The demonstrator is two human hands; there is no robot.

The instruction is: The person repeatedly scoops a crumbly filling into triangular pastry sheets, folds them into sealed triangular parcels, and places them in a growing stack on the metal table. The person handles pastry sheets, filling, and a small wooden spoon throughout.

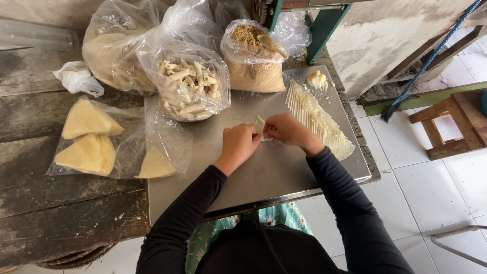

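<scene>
- Two hands work together at the middle of the metal tray (284,172): our left hand (239,144) and right hand (289,130) are both pinched on one small pastry wrapper (260,125), fingers closed around it just above the tray surface.
- We cannot tell how far this wrapper is rolled; the fingers hide most of it.
- Finished work, as we judge it: the clear bag of rolled pastry sticks (186,86) at the tray's far left is well filled.
- Remaining work, as we judge it: a long fanned row of cut wrappers (317,119) lies just right of the right hand, so many pieces are unrolled.
- Further stock: folded wrapper sheets in a plastic bag (94,144) lie on the wooden table (45,203) to the left.
- Filling supply: a bag of brown crumb filling (253,71) with a spoon (270,44) stands beyond the hands, still largely full.
</scene>
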